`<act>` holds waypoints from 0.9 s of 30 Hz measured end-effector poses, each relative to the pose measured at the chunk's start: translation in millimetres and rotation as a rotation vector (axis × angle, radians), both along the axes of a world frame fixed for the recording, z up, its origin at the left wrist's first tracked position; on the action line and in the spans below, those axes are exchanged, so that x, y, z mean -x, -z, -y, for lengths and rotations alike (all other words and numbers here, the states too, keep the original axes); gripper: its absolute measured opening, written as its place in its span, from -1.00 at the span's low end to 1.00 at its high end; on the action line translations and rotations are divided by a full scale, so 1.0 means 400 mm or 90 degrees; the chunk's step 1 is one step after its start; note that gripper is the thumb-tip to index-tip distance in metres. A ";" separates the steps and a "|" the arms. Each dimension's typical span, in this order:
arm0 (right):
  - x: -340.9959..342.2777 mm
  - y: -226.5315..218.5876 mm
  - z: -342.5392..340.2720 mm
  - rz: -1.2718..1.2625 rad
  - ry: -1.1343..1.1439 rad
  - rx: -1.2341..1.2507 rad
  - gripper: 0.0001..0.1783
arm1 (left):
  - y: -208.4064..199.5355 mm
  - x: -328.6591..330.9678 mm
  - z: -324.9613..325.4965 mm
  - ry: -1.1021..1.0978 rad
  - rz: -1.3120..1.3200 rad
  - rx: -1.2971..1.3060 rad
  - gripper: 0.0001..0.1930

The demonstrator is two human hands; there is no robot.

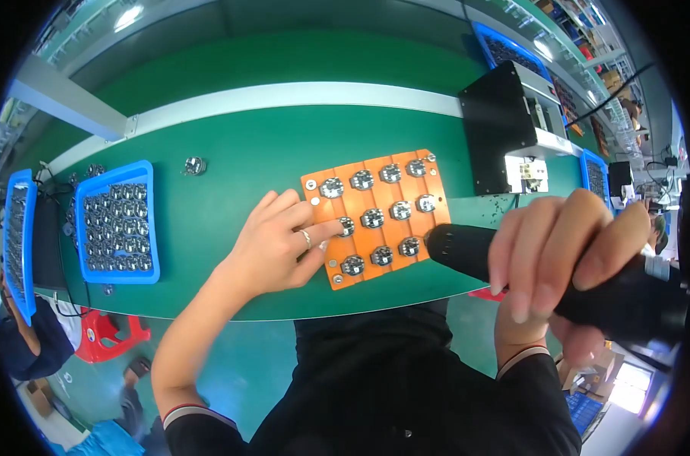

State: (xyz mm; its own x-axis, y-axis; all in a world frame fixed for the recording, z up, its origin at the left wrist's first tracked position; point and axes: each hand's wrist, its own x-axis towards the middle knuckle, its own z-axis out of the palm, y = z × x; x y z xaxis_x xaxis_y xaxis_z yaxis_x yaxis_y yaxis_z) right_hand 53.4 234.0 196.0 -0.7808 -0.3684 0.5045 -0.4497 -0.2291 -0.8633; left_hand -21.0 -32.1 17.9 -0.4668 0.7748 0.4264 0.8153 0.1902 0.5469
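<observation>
An orange tray lies tilted on the green table, carrying rows of small round silver-and-black parts. My left hand, with a ring on one finger, rests at the tray's left edge. Its index fingertip touches a part in the middle row; the hand is open and grips nothing. My right hand is wrapped round a thick black electric screwdriver. The tool's tapered front end is over the tray's right edge and hides what lies below it; no bit shows.
At left, a blue bin holds many similar parts, with one loose part beyond it. Another blue bin stands farther left. A black box-shaped device stands right of the tray. A white rail crosses behind. A red stool is below left.
</observation>
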 end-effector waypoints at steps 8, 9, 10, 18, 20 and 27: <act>-0.142 -0.011 -0.175 -0.026 0.159 -0.141 -0.50 | -0.039 -0.139 0.007 -0.087 0.018 -0.074 -0.62; -0.163 -0.010 -0.187 -0.020 0.217 -0.140 -0.52 | -0.039 -0.152 0.006 -0.091 0.026 -0.051 -0.64; -0.177 -0.009 -0.200 -0.014 0.271 -0.139 -0.54 | -0.038 -0.161 0.001 -0.090 0.025 -0.046 -0.64; -0.243 0.007 -0.293 0.017 0.253 -0.023 -0.57 | -0.025 -0.213 -0.034 -0.172 0.006 -0.009 -0.59; -0.258 0.003 -0.313 0.026 0.293 -0.035 -0.58 | -0.017 -0.223 -0.032 -0.184 -0.004 0.003 -0.59; -0.300 0.000 -0.414 -0.046 0.419 -0.135 -0.61 | -0.006 -0.253 -0.040 -0.236 -0.074 0.032 -0.61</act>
